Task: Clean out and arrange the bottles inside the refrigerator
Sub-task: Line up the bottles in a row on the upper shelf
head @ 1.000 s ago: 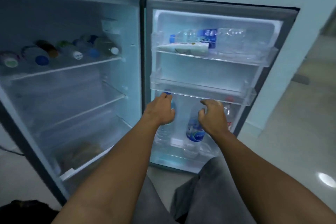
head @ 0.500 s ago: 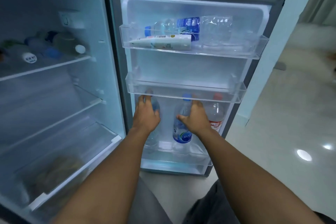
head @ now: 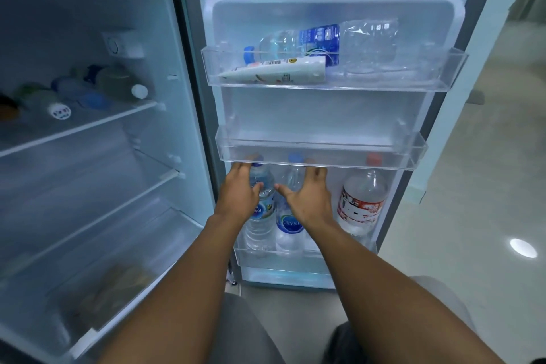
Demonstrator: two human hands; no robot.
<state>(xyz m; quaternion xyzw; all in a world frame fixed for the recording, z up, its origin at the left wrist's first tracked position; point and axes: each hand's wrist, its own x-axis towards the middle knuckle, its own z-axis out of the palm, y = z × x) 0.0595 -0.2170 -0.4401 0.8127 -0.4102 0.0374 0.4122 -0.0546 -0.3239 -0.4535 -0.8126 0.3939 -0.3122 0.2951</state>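
The refrigerator door's bottom bin [head: 295, 258] holds three upright bottles. My left hand [head: 237, 195] is wrapped round the left water bottle [head: 261, 224], thumb across its front. My right hand [head: 308, 198] is spread with fingers apart over the middle Crystal bottle [head: 291, 229], thumb on its left, fingers on its right. A larger bottle with a red and white label [head: 362, 204] stands apart at the right. In the top door bin [head: 443, 68] lie a blue-labelled bottle [head: 295, 38], a white tube [head: 280, 71] and a crushed clear bottle [head: 369, 38].
The middle door bin [head: 325, 154] sits just above my hands and covers the bottle caps. Several bottles [head: 88, 89] lie on the top shelf [head: 88, 124] inside the refrigerator. A drawer [head: 118, 284] is at the bottom. Tiled floor [head: 472, 216] lies to the right.
The view has moved closer to the door and turned right. My right hand has loosened from the middle bottle, its fingers now spread. My left hand stays on the left bottle.
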